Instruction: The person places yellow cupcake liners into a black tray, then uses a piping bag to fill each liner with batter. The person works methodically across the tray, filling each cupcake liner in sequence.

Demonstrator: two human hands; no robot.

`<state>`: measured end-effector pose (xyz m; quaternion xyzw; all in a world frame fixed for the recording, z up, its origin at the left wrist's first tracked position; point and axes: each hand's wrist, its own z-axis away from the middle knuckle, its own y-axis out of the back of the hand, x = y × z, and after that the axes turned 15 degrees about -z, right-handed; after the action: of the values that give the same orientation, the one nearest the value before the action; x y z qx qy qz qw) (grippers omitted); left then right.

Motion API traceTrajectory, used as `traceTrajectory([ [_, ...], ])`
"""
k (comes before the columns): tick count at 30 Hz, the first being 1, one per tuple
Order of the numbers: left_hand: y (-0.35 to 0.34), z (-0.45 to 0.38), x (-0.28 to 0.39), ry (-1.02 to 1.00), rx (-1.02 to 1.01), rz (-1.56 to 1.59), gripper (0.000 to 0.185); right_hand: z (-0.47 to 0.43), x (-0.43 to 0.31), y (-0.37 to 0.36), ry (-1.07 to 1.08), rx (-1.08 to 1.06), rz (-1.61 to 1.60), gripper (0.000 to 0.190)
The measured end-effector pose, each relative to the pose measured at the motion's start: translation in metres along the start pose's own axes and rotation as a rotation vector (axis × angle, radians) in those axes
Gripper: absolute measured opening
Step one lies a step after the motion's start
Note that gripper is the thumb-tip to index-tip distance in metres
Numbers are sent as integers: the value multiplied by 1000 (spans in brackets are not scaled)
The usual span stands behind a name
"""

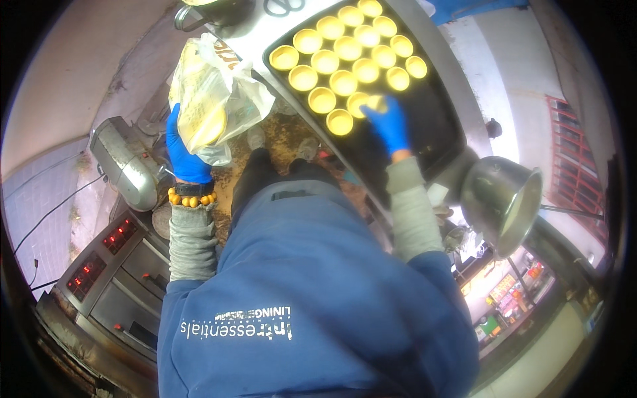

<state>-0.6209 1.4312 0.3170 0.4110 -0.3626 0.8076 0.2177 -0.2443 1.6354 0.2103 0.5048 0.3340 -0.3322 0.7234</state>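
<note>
In a blue glove, my left hand (186,154) grips a clear plastic bag (214,94) from below and the side. Stacked yellow cups, probably paper baking cups, show through the film, and the bag bears printing. My right hand (388,124), also gloved in blue, pinches a small yellow cup (376,104) over a black baking tray (428,119). Its fingertips are slightly blurred. Rows of similar yellow cups (347,48) stand upright across the tray's far and left parts. One standing cup (356,103) is right beside the pinched cup and partly hidden by it.
A large steel bowl (497,204) stands tilted at the right. Scissors (283,6) and a metal pot (224,15) sit at the far end of the table. On the left are a metal machine (127,161) and a deck oven (114,278) with lit red displays.
</note>
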Motion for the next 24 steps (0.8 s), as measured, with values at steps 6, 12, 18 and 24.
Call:
traceTrajectory([
  [6, -6, 5, 2, -42, -59, 49, 38, -33, 23, 20, -180, 105, -86, 81],
  [12, -6, 5, -1, 39, -62, 195, 38, -39, 28, 16, -111, 81, -309, 72],
  [18, 5, -5, -14, 4, -3, -10, 51, 28, 19, 25, -33, 111, -47, 53],
  [24, 6, -11, -24, -16, 53, -92, 51, 104, 45, 1, 179, -64, 278, 50],
])
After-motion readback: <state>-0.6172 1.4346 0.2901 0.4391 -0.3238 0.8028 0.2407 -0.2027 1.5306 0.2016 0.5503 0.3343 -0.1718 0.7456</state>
